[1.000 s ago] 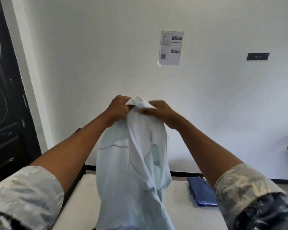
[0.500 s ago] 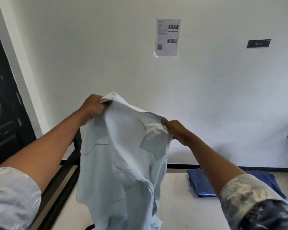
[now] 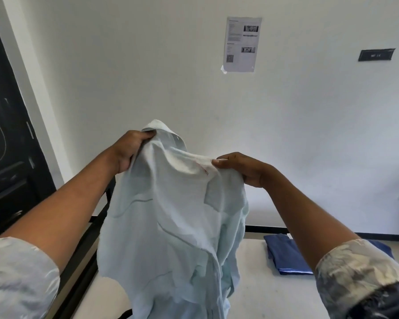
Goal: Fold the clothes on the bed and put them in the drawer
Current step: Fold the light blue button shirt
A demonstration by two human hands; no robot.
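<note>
I hold a pale blue shirt [image 3: 175,222] up in front of me, over the white bed [image 3: 258,293]. My left hand [image 3: 129,150] grips the fabric near the collar at the shirt's top left. My right hand [image 3: 242,169] pinches the top edge on the right, close to a small red mark. The shirt hangs down crumpled, with a chest pocket facing me. Its lower part drops out of the frame. No drawer is in view.
A folded dark blue garment [image 3: 290,254] lies on the bed to the right, near the wall. A black bed frame [image 3: 85,261] runs along the left side. A black door [image 3: 7,157] stands at the left. A paper sheet [image 3: 241,44] is stuck to the white wall.
My hands have moved apart from a joined grip at the shirt's top, spreading it. The left hand stays higher; the right hand shifted right and lower.
</note>
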